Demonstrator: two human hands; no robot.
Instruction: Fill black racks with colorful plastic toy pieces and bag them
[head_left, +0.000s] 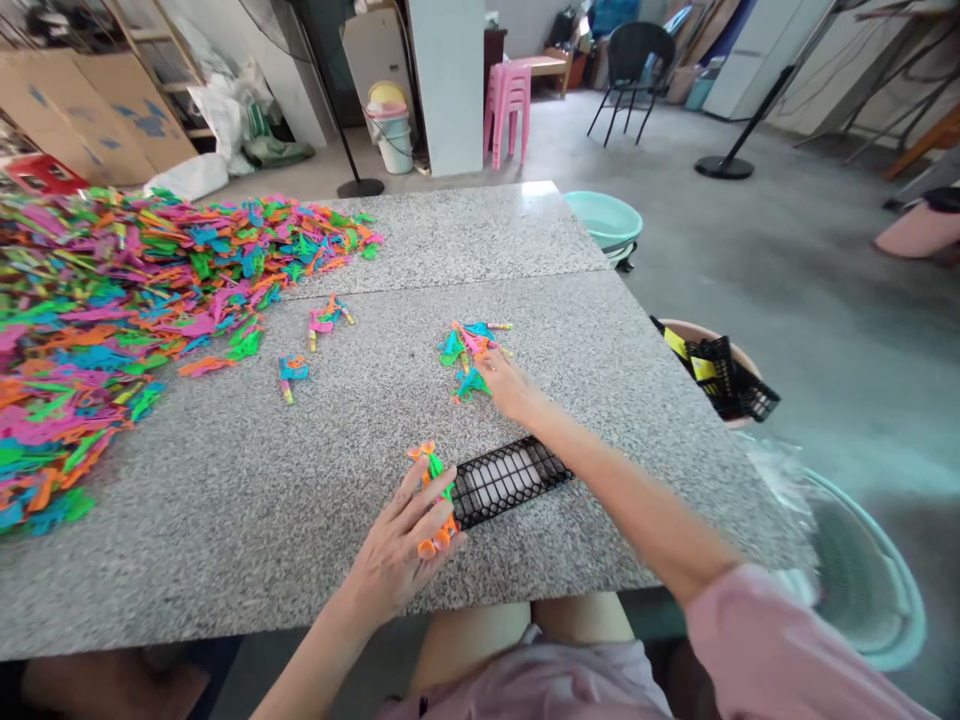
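Observation:
My left hand (397,545) lies with fingers spread over the left end of a black plastic mesh basket (517,478). Beneath those fingers are small green, pink and orange plastic pieces, with orange cup-shaped ends (427,549) sticking out. Farther forward, my right hand (510,385) has its fingertips closed on a pink plastic toy piece (472,341) in a small cluster. Blue and green pieces (471,382) lie around it; the fingertips are partly hidden. Left of the cluster, a pink toy (322,321) and a blue toy (292,369) rest on the table.
A large heap of colourful plastic pieces (150,280) covers the left of the speckled stone table (360,400). Beyond its right edge stand a turquoise basin (604,212), a tub of black mesh baskets (720,370) and a green basket (900,560). Another person's limb (112,688) shows bottom left.

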